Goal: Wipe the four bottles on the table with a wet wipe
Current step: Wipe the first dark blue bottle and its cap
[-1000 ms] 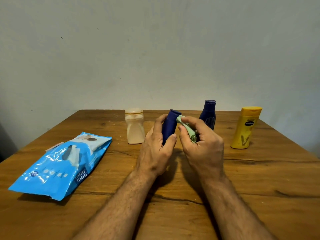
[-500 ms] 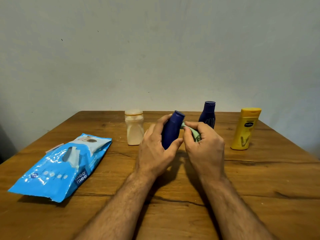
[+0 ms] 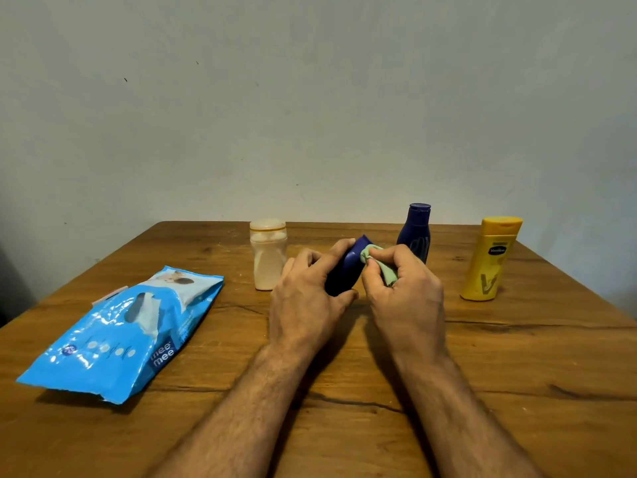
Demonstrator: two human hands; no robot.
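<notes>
Above the middle of the wooden table (image 3: 517, 357), the left hand (image 3: 303, 305) is wrapped around a dark blue bottle (image 3: 348, 267) tilted to the right — most of its body is hidden behind the fingers. The right hand (image 3: 406, 298) pinches a crumpled green wet wipe (image 3: 379, 262) against the bottle's upper side. Behind stand a cream bottle (image 3: 269, 255), a second dark blue bottle (image 3: 415, 232) partly hidden by the right hand, and a yellow bottle (image 3: 491, 258). A blue wipes pack (image 3: 120, 334) lies to the left.
</notes>
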